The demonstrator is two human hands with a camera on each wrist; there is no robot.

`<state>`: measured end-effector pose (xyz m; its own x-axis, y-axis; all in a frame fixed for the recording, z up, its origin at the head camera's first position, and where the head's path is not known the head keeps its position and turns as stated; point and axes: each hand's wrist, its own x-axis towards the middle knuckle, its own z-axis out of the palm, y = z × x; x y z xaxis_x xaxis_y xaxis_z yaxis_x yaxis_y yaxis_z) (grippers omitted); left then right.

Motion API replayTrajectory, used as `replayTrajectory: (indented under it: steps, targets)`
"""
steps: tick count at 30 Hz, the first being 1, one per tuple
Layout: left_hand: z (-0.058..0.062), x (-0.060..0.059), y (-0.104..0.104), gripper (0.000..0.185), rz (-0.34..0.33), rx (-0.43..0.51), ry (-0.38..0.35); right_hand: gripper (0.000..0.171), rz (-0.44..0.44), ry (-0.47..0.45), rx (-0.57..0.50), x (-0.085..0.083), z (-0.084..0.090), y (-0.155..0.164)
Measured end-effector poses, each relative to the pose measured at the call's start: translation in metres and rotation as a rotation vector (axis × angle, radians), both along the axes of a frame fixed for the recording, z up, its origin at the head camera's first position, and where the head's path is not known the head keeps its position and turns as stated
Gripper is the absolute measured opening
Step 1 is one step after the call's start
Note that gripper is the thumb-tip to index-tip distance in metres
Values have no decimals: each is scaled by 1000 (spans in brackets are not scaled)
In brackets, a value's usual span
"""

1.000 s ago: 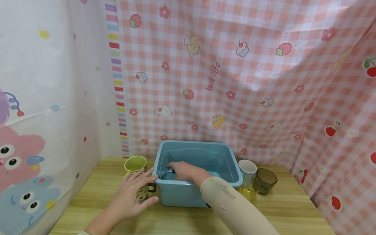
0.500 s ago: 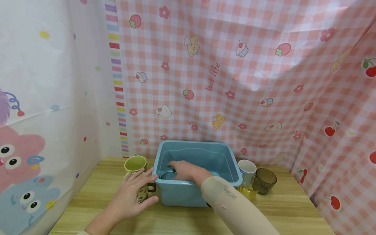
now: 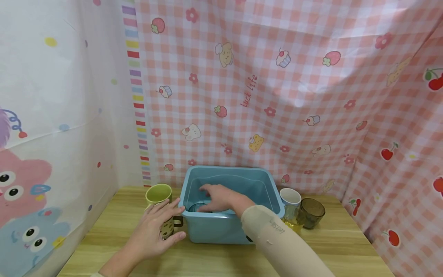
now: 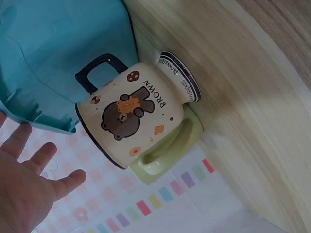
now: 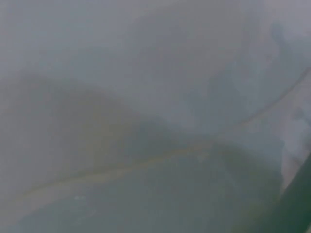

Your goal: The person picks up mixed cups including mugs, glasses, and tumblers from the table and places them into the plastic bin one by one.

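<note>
A light blue plastic bin [image 3: 221,227] stands against the back cloth in the head view. My right hand [image 3: 223,198] reaches down inside it, fingers and thumb apart, over a clear glass [image 3: 196,207] at the bin's left end. My left hand [image 3: 152,232] has its fingers stretched out, the fingertips right at the bin's left rim. Beneath that hand, partly hidden by it, is a cream mug [image 4: 131,111] with a brown bear and a dark handle. The right wrist view is too blurred to add detail.
A green mug [image 3: 158,193] stands behind the cream one. Right of the bin are a white cup [image 3: 290,197], a yellowish glass [image 3: 293,224] and a dark smoky glass [image 3: 313,213]. All stand on a wooden table [image 3: 221,261] backed by patterned cloth.
My right hand has loosened, its thumb and fingers spreading, and has drawn slightly up and right from the glass in the bin. My left hand has hardly moved.
</note>
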<state>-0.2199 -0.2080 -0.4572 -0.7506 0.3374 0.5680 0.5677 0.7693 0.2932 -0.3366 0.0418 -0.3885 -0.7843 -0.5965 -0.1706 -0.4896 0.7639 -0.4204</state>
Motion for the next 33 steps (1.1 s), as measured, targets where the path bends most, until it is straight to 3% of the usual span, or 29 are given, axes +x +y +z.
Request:
replayTrajectory:
  steps: [7,20,33]
  targets:
    - [0,0,0,64,-1,3,1,86,-46,-59,-86,-4,11,13]
    - [1,1,1,65,-1,6,4,84,-99,-104,-345,-11,29,47]
    - [3,3,2,65,5,9,-3,80,-149,-73,-548,-13,42,68]
